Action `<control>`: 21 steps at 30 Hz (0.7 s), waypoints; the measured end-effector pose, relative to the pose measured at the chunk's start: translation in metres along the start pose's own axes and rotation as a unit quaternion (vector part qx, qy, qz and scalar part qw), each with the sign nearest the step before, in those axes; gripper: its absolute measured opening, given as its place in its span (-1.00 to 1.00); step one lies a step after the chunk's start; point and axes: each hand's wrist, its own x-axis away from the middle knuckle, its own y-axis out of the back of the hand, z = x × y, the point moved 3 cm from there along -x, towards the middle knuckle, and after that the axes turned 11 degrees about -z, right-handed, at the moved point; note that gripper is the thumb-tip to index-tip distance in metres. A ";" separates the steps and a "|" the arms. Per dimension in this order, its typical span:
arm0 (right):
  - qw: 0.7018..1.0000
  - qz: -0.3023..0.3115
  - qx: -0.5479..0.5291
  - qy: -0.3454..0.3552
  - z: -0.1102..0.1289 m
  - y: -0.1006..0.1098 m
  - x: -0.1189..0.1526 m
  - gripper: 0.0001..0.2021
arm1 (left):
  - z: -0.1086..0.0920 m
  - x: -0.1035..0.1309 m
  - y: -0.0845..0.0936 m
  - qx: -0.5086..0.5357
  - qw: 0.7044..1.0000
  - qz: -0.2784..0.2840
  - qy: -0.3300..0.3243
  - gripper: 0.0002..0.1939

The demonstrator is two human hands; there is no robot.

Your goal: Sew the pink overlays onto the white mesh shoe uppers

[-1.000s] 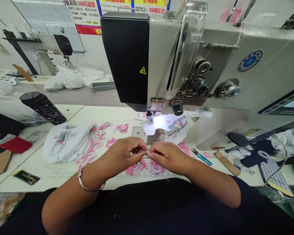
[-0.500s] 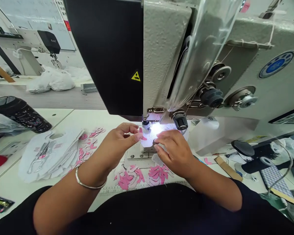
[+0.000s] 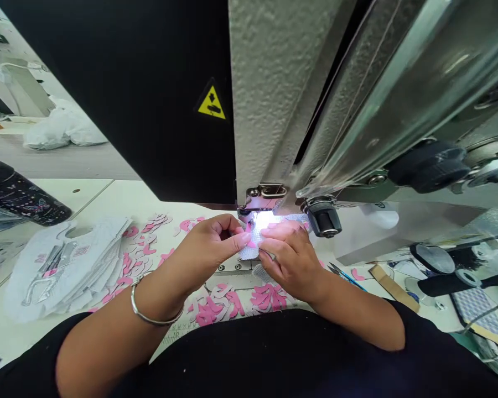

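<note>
Under the sewing machine head (image 3: 269, 99), a lit white mesh fabric piece (image 3: 249, 252) lies at the needle area. My left hand (image 3: 216, 240) pinches a small pink piece (image 3: 250, 235) between thumb and forefinger, against the left part of the fabric. Just right of it, my right hand (image 3: 290, 254) has its fingers bent together on the fabric's right side; its fingertips are partly lost in the glare. Several pink curved pieces (image 3: 269, 297) lie in piles in front of the machine, below my hands.
White cut pieces with a pair of tweezers (image 3: 52, 271) on top are stacked at the left, beside scattered pink pieces (image 3: 135, 262). A black bottle (image 3: 25, 193) lies behind them. Blue-handled scissors (image 3: 348, 276), a brown strip (image 3: 394, 287) and a black thread spool (image 3: 444, 283) are at right.
The view has moved closer to the machine head. My left hand has brought the pink piece down onto the fabric, and my hands are nearer together. More fabric shows in front of the needle area.
</note>
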 end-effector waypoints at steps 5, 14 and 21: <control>1.000 -0.008 -0.006 0.015 0.000 0.000 0.001 -0.70 | -0.003 0.001 0.001 -0.019 1.000 0.003 -0.014 -0.75; 0.999 -0.030 -0.011 -0.001 0.000 -0.005 0.003 -0.71 | -0.001 0.001 -0.001 -0.003 1.000 -0.004 -0.009 -0.74; 1.000 -0.015 -0.013 -0.006 -0.002 -0.003 0.005 -0.73 | 0.002 0.012 -0.007 0.108 0.994 -0.003 0.023 -0.76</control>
